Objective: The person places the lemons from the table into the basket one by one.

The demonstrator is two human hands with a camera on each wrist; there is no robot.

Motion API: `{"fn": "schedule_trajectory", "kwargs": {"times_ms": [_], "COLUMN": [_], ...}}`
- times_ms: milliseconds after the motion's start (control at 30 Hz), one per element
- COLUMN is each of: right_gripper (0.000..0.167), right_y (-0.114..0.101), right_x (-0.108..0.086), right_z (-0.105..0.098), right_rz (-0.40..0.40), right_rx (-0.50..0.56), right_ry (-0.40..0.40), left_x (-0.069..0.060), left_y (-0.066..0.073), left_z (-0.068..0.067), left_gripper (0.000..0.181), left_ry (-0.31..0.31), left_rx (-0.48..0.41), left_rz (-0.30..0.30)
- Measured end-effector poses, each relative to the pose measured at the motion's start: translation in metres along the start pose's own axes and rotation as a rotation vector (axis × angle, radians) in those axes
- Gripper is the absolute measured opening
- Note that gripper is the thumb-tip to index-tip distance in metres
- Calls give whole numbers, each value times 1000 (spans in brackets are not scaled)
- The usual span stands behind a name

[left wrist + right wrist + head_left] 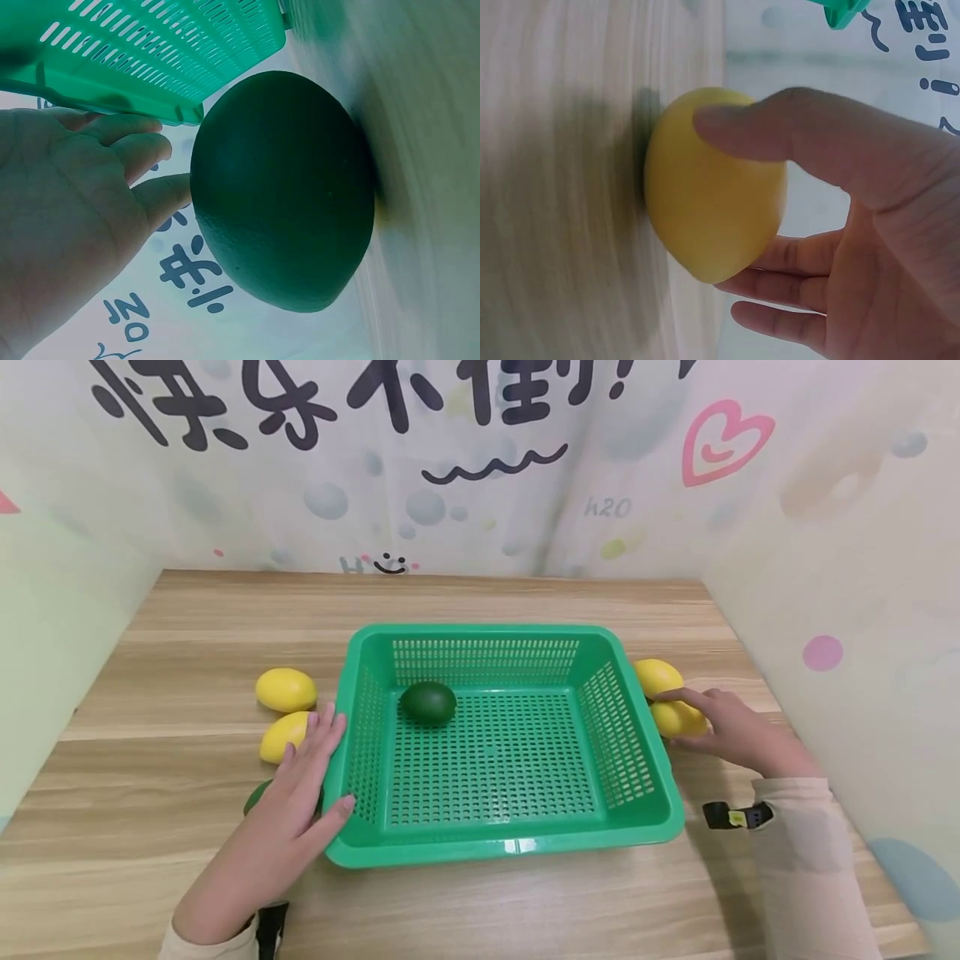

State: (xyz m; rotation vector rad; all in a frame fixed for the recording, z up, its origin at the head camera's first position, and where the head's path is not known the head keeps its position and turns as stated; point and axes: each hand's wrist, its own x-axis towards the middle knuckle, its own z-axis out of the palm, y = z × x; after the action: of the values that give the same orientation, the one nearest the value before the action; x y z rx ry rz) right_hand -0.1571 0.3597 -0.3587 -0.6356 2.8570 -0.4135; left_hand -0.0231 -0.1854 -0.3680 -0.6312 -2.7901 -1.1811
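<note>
A green plastic basket (510, 847) with slotted sides stands on the table, a dark green egg-shaped fruit (428, 703) lying inside it. My left hand (285, 814) rests along the basket's left rim with its fingers extended. Beneath that hand is another dark green fruit (281, 191), mostly covered in the head view. Just right of the basket, my right hand (738, 731) grips a lemon (712, 195) between thumb and fingers. The lemon is at the tabletop; whether it touches is hard to tell. A second lemon (657, 677) lies directly behind it.
Two more lemons, one farther back (286, 690) and one nearer (283, 737), lie left of the basket by my left fingertips. The wooden table (442, 597) meets a printed wall covering (525, 518) at the back, with walls on both sides.
</note>
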Motion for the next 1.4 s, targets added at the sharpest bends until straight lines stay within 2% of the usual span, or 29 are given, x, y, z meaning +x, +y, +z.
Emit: {"fn": "schedule_trajectory", "kwargs": {"times_ms": [367,700,1000,1400], "right_gripper": [57,55,54,56], "right_y": [6,1,-2,-3], "right_x": [0,-1,-3,-9], "right_z": [1,3,0,-7], "right_rz": [-15,15,-16,-7], "right_rx": [-14,-3,37,50], "right_ry": [10,12,60,102], "left_x": [3,2,1,0], "left_y": [-3,-2,-1,-1], "left_z": [2,0,1,-1], "left_gripper": [81,81,81,81], "left_ry": [3,4,7,3], "left_rx": [-22,-20,-21,-17], "left_rz": [6,8,2,-6]}}
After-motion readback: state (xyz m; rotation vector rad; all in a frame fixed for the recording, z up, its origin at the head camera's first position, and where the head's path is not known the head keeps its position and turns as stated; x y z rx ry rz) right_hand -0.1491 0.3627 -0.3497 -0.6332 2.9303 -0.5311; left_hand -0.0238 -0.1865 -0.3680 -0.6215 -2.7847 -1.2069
